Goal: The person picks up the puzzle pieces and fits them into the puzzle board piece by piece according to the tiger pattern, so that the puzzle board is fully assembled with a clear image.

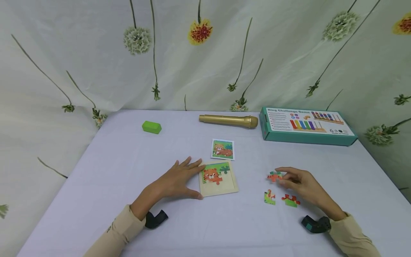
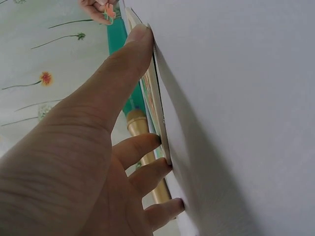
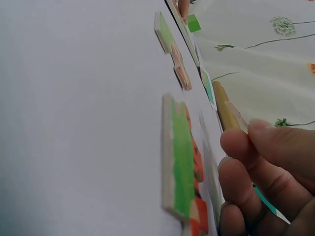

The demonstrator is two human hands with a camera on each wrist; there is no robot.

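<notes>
My left hand (image 1: 178, 180) spreads its fingers at the left side of a square wooden puzzle board (image 1: 205, 191). Its thumb (image 2: 140, 42) touches the near corner, and fingertips touch the far part of that side. A tiger's head and some green pieces fill part of the board. Between thumb and finger, my right hand (image 1: 300, 184) pinches an orange and green puzzle piece (image 1: 274, 176), raised off the table. Below it lie two loose pieces: a green-and-orange puzzle piece (image 1: 269, 197) and a wider striped puzzle piece (image 3: 182, 157), close to the right hand.
Just behind the board lies a tiger picture card (image 1: 223, 149). Further back are a gold microphone (image 1: 228, 120) and a teal game box (image 1: 308, 137), with a green block (image 1: 151, 127) at the back left. Flowered cloth (image 1: 179, 71) hangs behind the white-covered table (image 1: 96, 167).
</notes>
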